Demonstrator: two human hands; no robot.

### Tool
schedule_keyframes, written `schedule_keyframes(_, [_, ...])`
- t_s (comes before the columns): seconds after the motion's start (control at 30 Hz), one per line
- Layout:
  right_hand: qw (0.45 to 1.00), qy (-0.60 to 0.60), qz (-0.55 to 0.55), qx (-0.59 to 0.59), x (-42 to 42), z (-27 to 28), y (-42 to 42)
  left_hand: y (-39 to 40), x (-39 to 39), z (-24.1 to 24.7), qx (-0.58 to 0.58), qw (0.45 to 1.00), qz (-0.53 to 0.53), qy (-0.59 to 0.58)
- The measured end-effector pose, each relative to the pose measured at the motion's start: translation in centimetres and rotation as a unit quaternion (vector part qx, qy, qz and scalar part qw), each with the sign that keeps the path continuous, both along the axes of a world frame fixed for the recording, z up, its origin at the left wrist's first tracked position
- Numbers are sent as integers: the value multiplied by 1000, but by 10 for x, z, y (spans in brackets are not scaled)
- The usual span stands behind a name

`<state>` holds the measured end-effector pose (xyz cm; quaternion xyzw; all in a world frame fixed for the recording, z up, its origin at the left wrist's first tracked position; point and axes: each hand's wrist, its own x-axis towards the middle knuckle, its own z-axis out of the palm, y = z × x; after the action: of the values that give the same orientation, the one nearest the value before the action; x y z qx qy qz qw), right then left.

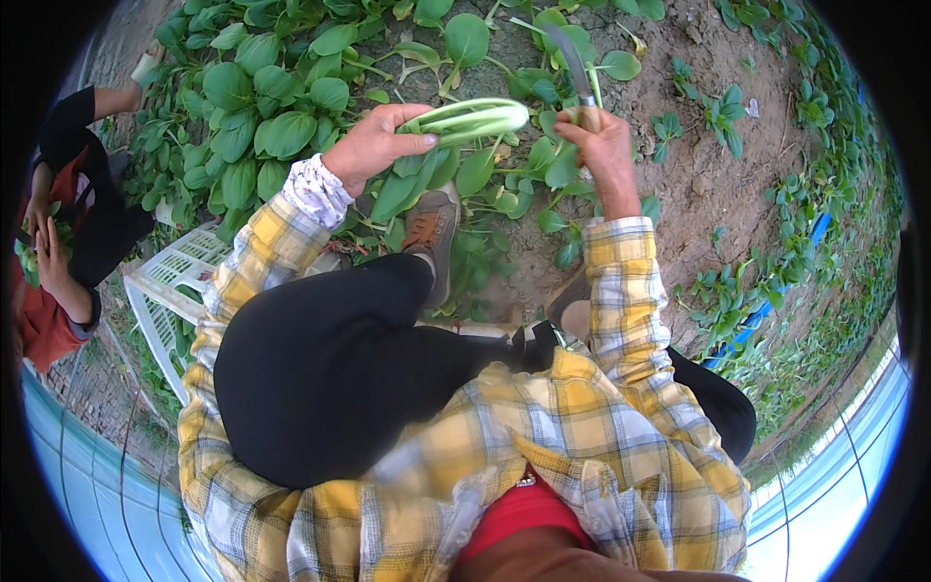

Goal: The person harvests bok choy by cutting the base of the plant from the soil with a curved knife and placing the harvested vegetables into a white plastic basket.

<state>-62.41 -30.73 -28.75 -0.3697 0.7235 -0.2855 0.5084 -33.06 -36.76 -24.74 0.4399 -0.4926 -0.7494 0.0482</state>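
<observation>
My left hand (383, 142) grips a leafy green vegetable (476, 121) that looks like bok choy, its pale stem base pointing right and its leaves hanging down below my fingers. Closed around the wooden handle of a curved sickle-like knife (571, 58) is my right hand (602, 149); the blade points up and slightly left, over the plants. A gap separates the vegetable's base from my right hand. Broad-leaved green plants (276, 116) grow in the soil beyond and to the left of both hands.
A white plastic crate (174, 273) stands left of my knee. Another person (62, 254) at the far left holds greens. My shoe (434, 236) rests among the plants. Bare soil (709, 185) with small seedlings lies to the right, near a blue hose or pipe (760, 313).
</observation>
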Motion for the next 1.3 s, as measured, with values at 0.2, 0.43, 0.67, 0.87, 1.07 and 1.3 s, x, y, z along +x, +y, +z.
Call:
schedule_keyframes(0.2, [955, -293, -41, -31, 32, 9, 9, 33, -20, -11, 159, 967, 179, 85])
schedule_keyframes(0.43, [892, -448, -59, -18, 86, 8, 7, 42, -11, -2, 205, 957, 122, 164])
schedule_keyframes(0.67, [947, -303, 107, -23, 118, 17, -15, 18, -1, 1, 180, 958, 216, 51])
schedule_keyframes(0.87, [976, -5, 212, -49, 127, -42, -33, -51, 34, -14, -312, 785, -277, -458])
schedule_keyframes(1.07, [934, 4, 354, -40, 177, -64, -49, -51, 83, -32, -190, 668, -402, -596])
schedule_keyframes(1.3, [939, 8, 337, -67, 221, -108, -68, -52, 97, -35, -172, 683, -419, -573])
